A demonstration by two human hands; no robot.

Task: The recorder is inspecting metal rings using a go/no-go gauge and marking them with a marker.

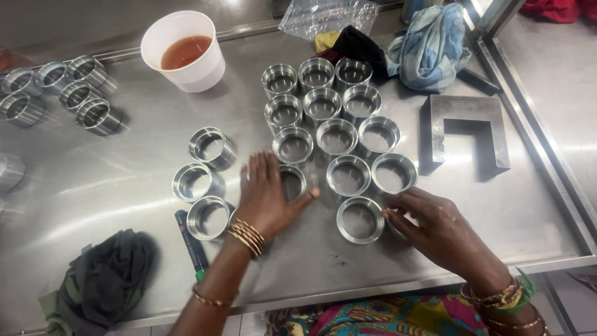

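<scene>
Several short shiny metal rings stand in neat rows on a steel table [93,180]. My left hand [267,196] lies flat, fingers spread, over one ring [293,182] at the near left end of the rows. My right hand [435,227] curls around a ring at the near right, mostly hidden under its fingers, beside another ring [360,219]. Three loose rings [208,218] sit left of my left hand. Gold bangles circle both wrists.
A white cup of brown liquid [185,51] stands at the back. More rings [74,93] lie at far left. A dark marker [191,244], a grey rag [106,280], a blue cloth [429,46] and a U-shaped metal block [466,134] lie around.
</scene>
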